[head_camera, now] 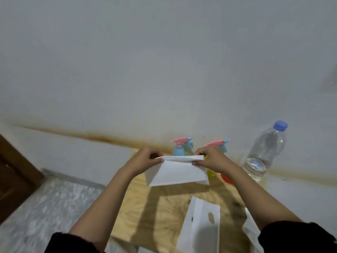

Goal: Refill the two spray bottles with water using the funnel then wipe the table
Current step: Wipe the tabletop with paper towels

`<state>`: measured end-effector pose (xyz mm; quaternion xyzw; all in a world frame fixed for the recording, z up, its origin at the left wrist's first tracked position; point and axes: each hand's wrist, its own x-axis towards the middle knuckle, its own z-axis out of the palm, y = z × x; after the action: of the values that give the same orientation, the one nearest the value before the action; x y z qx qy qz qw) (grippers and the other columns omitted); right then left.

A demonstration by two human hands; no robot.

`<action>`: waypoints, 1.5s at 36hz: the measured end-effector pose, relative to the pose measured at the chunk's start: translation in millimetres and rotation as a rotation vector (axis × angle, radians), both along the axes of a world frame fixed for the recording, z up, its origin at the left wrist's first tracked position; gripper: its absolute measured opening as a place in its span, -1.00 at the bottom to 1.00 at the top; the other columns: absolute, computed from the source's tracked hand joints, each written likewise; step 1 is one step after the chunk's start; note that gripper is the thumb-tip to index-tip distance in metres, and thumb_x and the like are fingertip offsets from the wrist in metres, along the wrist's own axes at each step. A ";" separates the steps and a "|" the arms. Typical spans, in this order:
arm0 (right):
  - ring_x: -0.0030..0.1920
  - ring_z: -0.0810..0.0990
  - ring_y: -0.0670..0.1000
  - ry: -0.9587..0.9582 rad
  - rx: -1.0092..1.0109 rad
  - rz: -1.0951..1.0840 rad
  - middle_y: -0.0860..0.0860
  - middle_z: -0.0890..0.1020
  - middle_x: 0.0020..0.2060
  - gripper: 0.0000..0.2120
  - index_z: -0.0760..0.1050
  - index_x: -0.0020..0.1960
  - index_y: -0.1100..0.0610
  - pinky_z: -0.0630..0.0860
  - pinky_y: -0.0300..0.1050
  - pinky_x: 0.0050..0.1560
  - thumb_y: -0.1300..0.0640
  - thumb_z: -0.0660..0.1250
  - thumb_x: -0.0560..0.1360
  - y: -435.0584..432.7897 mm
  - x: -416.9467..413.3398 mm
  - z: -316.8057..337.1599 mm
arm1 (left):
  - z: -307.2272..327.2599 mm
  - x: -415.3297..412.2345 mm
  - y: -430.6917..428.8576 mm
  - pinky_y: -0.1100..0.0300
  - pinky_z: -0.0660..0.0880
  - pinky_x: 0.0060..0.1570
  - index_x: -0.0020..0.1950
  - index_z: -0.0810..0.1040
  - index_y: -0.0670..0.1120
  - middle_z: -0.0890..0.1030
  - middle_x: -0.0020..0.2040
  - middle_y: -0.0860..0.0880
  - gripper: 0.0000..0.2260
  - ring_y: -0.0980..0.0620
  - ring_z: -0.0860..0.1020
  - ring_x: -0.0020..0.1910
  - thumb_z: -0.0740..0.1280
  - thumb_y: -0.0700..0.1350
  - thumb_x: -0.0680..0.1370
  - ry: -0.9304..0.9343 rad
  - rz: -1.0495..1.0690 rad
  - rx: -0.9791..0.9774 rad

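A white tissue (177,171) hangs folded above the wooden table (145,212). My left hand (147,158) pinches its top left corner and my right hand (209,158) pinches its top right corner. Behind the tissue, against the wall, stand two spray bottles with pink and blue trigger heads: a blue one (179,149) and a yellow one (212,170), both partly hidden. A red funnel (227,178) peeks out by my right forearm. A clear water bottle (262,154) with a blue cap stands to the right, holding water in its lower part.
A white tissue box (198,229) lies on the table's near right part, with another white object (250,229) beside it under my right arm. A white wall with a brown stain rises behind the table. A grey patterned floor and a dark wooden door (12,179) lie to the left.
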<state>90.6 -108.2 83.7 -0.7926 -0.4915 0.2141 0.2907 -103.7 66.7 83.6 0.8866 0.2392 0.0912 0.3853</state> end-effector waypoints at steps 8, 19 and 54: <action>-0.23 0.53 -0.12 0.054 -0.048 0.062 -0.01 0.67 -0.21 -0.93 0.64 -0.15 0.10 0.38 -0.35 -0.23 0.20 0.47 0.37 74.5 -21.8 -39.9 | -47.6 -31.6 62.5 0.16 0.50 -0.10 -0.11 0.64 -0.05 0.63 -0.09 0.04 -0.95 0.10 0.57 -0.09 0.38 -0.11 0.51 0.081 0.121 -0.076; -0.51 0.44 -0.21 0.261 0.009 -0.098 -0.13 0.50 -0.51 -0.82 0.56 -0.22 0.11 0.31 -0.39 -0.46 0.35 0.29 0.44 158.8 -31.6 -86.1 | -97.9 -35.5 129.9 0.11 0.50 -0.07 -0.09 0.64 -0.08 0.63 -0.15 0.03 -0.94 0.05 0.57 -0.10 0.38 -0.15 0.50 -0.073 0.338 0.051; -0.20 0.59 0.08 0.170 -0.136 -0.457 0.11 0.61 -0.23 -0.94 0.47 -0.13 0.11 0.52 -0.04 -0.16 0.22 0.34 0.45 209.1 -47.4 -215.0 | -215.2 -33.4 174.0 0.08 0.51 0.01 0.03 0.64 -0.12 0.67 0.01 -0.05 -0.86 -0.04 0.60 0.01 0.32 -0.16 0.53 0.123 0.208 -0.009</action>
<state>43.2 100.9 -131.3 -0.8799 -0.2579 0.2413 0.3177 -137.1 240.7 -131.6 0.8592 0.3535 0.0750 0.3622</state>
